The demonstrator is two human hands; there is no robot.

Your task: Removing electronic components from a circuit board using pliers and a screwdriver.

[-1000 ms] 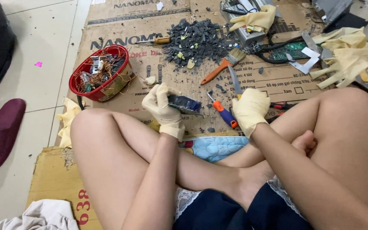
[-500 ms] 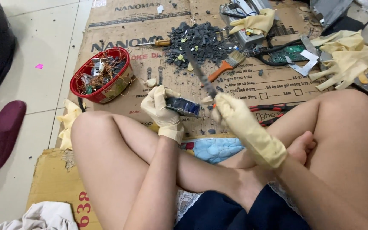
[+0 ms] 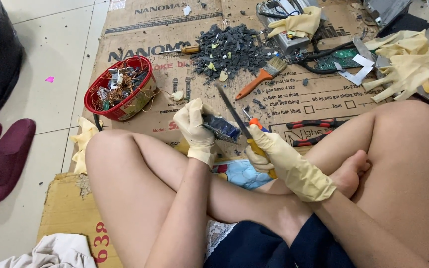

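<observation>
Since a moment ago the right hand (image 3: 269, 149) has drawn back toward the legs, its gloved fingers closed around the yellow handle of a long file (image 3: 233, 113), whose blade now slants up over the cardboard sheet (image 3: 294, 99). The left hand (image 3: 194, 126) grips a small circuit board (image 3: 222, 128) near the sheet's front edge, just beside the blade.

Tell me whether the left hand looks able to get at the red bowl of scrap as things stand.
Probably yes, once freed. The left hand is holding a small circuit board, but the red bowl sits close by on the cardboard to its left, with nothing between them.
</observation>
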